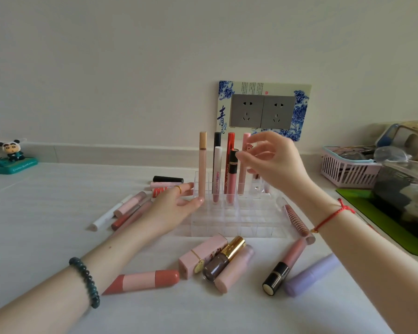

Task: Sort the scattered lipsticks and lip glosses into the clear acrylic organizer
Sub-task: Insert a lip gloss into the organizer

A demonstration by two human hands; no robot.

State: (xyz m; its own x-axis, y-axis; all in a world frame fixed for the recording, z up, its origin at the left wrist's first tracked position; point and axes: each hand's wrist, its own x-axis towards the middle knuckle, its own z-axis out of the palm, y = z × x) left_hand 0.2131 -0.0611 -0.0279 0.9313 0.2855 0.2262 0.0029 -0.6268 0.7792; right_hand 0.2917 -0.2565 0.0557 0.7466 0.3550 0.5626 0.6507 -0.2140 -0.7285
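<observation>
The clear acrylic organizer stands mid-table. Several tall glosses stand in its back rows: a peach tube, a white one, a red one and a black-capped pink gloss. My left hand grips the organizer's left end, thumb in front and fingers behind. My right hand hovers over the back rows with fingers apart, its index fingertip touching the cap of the black-capped gloss. Loose lipsticks lie in front, among them a coral one, a pink square one and a lilac one.
More tubes lie left of the organizer and a patterned tube lies at its right. A pink basket and a clear container on a green mat crowd the right. A panda figurine stands far left. Wall sockets are behind.
</observation>
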